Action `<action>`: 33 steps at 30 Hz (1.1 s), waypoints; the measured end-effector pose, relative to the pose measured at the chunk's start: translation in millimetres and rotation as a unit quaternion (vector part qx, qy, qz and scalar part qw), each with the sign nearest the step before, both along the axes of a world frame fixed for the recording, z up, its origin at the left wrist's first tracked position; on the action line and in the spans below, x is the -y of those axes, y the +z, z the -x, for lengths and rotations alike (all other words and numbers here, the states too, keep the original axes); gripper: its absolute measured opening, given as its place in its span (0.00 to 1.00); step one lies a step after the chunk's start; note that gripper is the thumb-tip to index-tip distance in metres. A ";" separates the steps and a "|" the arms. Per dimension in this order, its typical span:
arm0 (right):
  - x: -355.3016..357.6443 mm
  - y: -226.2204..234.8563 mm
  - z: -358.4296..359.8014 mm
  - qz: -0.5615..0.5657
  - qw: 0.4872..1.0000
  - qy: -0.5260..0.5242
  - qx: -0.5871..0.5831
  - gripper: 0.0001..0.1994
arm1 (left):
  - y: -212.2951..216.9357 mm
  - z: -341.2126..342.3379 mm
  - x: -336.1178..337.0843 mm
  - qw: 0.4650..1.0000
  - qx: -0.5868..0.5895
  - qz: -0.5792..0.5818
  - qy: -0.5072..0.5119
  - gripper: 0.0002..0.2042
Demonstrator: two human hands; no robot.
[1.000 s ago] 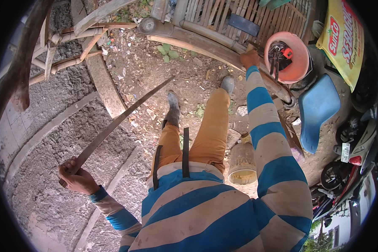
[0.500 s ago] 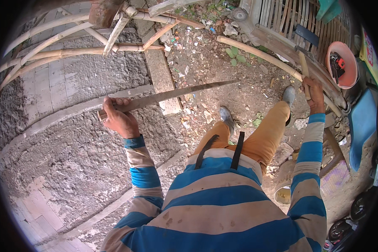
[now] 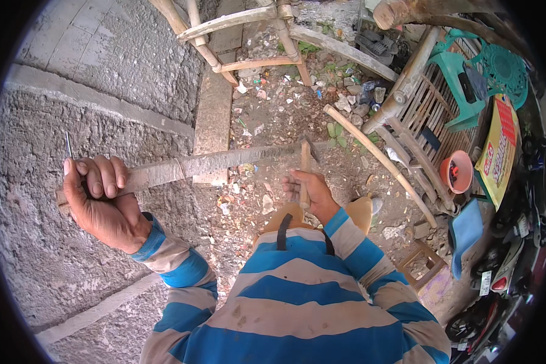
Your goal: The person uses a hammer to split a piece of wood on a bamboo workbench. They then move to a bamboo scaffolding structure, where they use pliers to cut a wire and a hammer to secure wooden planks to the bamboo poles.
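L hand [image 3: 106,203] on the wood strip [image 3: 206,162], R hand [image 3: 316,195] on the hammer [image 3: 305,182]!
L fingers curl tight round the strip's near end, thin rod [image 3: 68,145], poss. a nail, up by the thumb; strip spans the front of the body. R fingers wrap the handle, head by the strip's far part, contact unclear. Step looks like prep w/ tool & wood; next move prob. calls for steady L grip, hammer clear.

My long, dusty grey-brown strip [image 3: 224,161] narrows from my left hand [image 3: 106,203] at nine o'clock toward two. My hammer [image 3: 306,165], wooden-handled, stands in my right hand [image 3: 312,193], head toward twelve, overlapping the strip's far end. A thin metal spike [image 3: 68,145] juts twelve-ward beside my left thumb.
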State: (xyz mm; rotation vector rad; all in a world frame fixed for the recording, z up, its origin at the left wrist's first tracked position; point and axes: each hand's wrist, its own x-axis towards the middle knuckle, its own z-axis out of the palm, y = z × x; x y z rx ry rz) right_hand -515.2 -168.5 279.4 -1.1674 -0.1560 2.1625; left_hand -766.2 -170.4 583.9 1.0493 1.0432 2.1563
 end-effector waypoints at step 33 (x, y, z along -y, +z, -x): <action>-64.5 -23.0 376.4 -0.536 0.788 0.240 0.185 0.19 | -425.3 58.7 311.3 0.416 0.386 0.363 0.739 0.16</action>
